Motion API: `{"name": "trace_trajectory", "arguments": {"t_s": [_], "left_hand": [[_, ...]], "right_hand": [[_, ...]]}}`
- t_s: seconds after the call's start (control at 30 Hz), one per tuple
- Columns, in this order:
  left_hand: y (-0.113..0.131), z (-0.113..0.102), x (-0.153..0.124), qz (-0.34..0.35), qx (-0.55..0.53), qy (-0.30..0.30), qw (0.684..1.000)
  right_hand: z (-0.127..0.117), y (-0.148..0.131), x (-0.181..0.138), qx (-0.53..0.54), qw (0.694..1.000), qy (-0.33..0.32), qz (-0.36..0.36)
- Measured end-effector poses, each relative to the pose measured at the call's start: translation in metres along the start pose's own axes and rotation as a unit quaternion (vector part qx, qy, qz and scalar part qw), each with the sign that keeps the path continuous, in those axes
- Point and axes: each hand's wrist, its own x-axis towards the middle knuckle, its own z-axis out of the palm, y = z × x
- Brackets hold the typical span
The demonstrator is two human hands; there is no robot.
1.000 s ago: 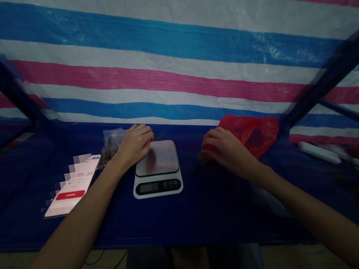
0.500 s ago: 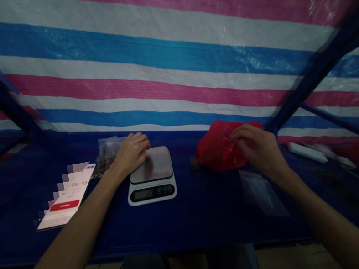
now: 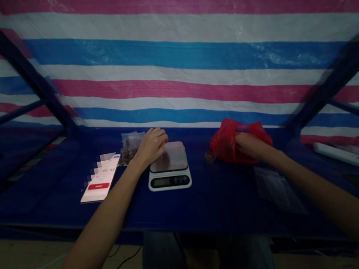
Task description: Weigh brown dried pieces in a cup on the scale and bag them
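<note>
My left hand (image 3: 154, 144) is at the back left corner of a white kitchen scale (image 3: 153, 185), its fingers curled together; whatever they may hold is hidden. The scale's steel plate (image 3: 175, 158) shows partly behind the wrist. My right hand (image 3: 247, 145) reaches into a crumpled red plastic bag (image 3: 225, 145), which covers the fingers. Left of the bag lies a small clear bag or dish with something brownish (image 3: 209, 157), too dim to tell. Clear plastic bags with dark brown contents (image 3: 129, 149) sit behind my left forearm.
A lit phone (image 3: 100, 185) with a running timer lies at the left. Flat clear zip bags (image 3: 277, 189) are near my right forearm. Farther right lies a long white object (image 3: 337, 154). Blue metal posts (image 3: 19, 65) and a striped sheet (image 3: 169, 57) bound the blue table (image 3: 226, 205).
My right hand has gone from pinching the red bag's edge to inside its mouth, and the bag has opened up. The left hand stays by the scale. The view has shifted left.
</note>
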Motion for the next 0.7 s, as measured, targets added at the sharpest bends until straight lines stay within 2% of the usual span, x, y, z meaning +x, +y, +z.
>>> {"name": "trace_trajectory", "arguments": {"t_s": [0.1, 0.23, 0.4, 0.57, 0.7], "left_hand": [[-0.001, 0.001, 0.000, 0.004, 0.003, 0.004, 1.000], [0.000, 0.003, 0.000, 0.011, 0.000, 0.008, 1.000], [0.000, 0.003, 0.000, 0.013, -0.006, 0.005, 1.000], [0.001, 0.001, 0.002, 0.022, -0.014, -0.004, 1.000], [0.002, 0.000, 0.002, 0.022, -0.013, -0.011, 1.000]], "right_hand": [[-0.011, 0.008, 0.000, -0.025, 0.999, 0.016, -0.022], [-0.038, 0.014, 0.000, -0.037, 0.999, 0.022, -0.030], [-0.078, 0.012, -0.007, 0.006, 0.999, 0.031, -0.036], [-0.113, -0.002, -0.019, 0.086, 0.994, 0.058, -0.016], [-0.122, -0.029, -0.016, 0.164, 0.984, 0.064, -0.024]]}}
